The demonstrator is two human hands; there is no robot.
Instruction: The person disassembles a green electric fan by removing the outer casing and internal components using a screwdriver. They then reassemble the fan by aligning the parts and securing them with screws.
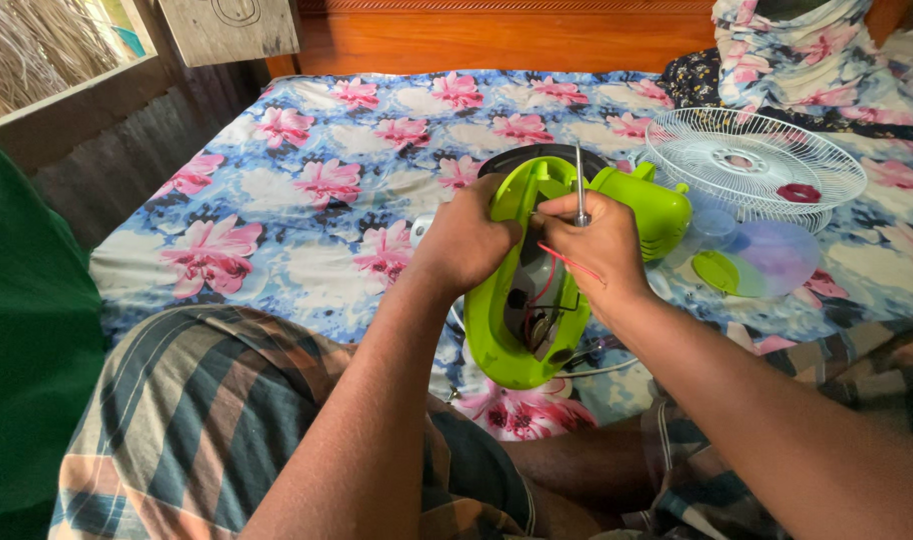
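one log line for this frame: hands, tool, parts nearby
left hand: grips green fan base rim | right hand: holds screwdriver upright at base | wires exposed | white fan grille, clear blade on floral sheet

Glossy plastic fan base [522,300] (metal screwdriver [581,185])

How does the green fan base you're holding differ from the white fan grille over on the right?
The green base is solid plastic, open inside with red and black wires showing; the white grille is see-through wire mesh. The base is held tilted up between the left hand and right hand, which holds a metal tool; the grille lies flat, untouched, on the floral sheet. Both are rounded.
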